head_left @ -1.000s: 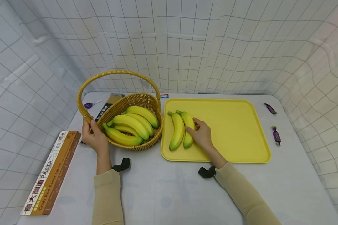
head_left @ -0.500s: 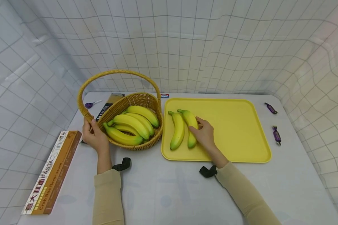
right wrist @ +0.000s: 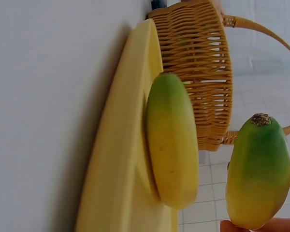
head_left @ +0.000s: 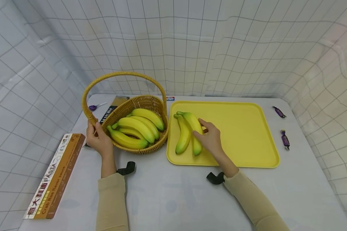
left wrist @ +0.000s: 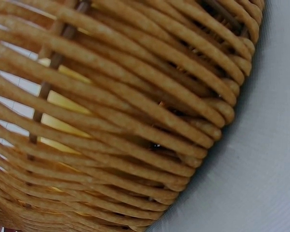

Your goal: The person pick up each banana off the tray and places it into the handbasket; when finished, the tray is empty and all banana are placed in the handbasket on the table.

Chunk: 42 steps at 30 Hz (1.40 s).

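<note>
A wicker basket (head_left: pixel 150 104) with a tall hoop handle holds several yellow bananas (head_left: pixel 136 126). My left hand (head_left: pixel 96 133) grips the handle where it meets the rim; the left wrist view shows only the woven basket wall (left wrist: pixel 135 121). To the right lies a yellow tray (head_left: pixel 240 128). One banana (head_left: pixel 183 136) rests on the tray's left part. My right hand (head_left: pixel 205 131) grips a second banana (head_left: pixel 194 126) and holds it slightly raised, its stem end crossing over the first. In the right wrist view the held banana (right wrist: pixel 258 171) hangs clear of the tray (right wrist: pixel 121 154) beside the lying banana (right wrist: pixel 171 140).
An orange pasta box (head_left: pixel 53 178) lies at the front left, and a dark box (head_left: pixel 111 110) sits behind the basket. Purple candies lie at the right (head_left: pixel 284 139), far right (head_left: pixel 278 111) and far left (head_left: pixel 93 107). A gridded white curtain encloses the table.
My right hand has closed on the right-hand banana and lifted and turned it, so its stem now overlaps the other banana. The left hand stays on the basket.
</note>
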Motion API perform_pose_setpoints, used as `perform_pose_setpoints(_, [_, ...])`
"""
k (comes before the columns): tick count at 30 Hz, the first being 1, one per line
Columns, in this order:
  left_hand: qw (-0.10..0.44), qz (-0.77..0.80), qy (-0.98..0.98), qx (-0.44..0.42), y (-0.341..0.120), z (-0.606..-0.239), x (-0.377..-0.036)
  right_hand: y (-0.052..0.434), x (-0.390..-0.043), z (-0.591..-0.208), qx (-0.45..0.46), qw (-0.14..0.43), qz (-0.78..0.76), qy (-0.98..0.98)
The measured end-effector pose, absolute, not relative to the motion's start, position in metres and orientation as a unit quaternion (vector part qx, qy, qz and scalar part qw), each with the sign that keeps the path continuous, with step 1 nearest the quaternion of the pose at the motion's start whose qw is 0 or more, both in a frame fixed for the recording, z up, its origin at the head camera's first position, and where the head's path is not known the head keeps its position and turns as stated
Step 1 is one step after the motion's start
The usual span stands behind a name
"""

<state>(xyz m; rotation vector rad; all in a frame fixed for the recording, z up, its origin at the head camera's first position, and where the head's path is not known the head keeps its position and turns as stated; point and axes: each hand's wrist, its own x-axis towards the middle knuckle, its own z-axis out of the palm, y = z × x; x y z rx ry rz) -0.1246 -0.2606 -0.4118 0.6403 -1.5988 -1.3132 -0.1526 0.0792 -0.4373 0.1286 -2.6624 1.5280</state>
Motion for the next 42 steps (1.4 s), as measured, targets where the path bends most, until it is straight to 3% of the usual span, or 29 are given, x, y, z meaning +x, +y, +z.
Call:
perform_pose_setpoints(12, [0.466,-0.538,-0.651,0.262,-0.263,-0.413,-0.124,0.051,-0.143,-0.406,0.132,0.042,0.521,-0.842])
perform_pose_setpoints(18, [0.471,-0.538,-0.649,0.259,-0.276,-0.433,-0.133,0.02,-0.147,-0.396,0.172,0.042,0.525,-0.833])
perform_pose_setpoints(31, [0.47,-0.543,-0.65,0.248,-0.283,-0.441,-0.134,-0.044,-0.173,-0.388,0.223,0.014,0.482,-0.847])
perform_pose_setpoints(42, [0.464,-0.539,-0.657,0.249,-0.283,-0.441,-0.135,-0.068,-0.192,-0.39,0.233,-0.024,0.486,-0.842])
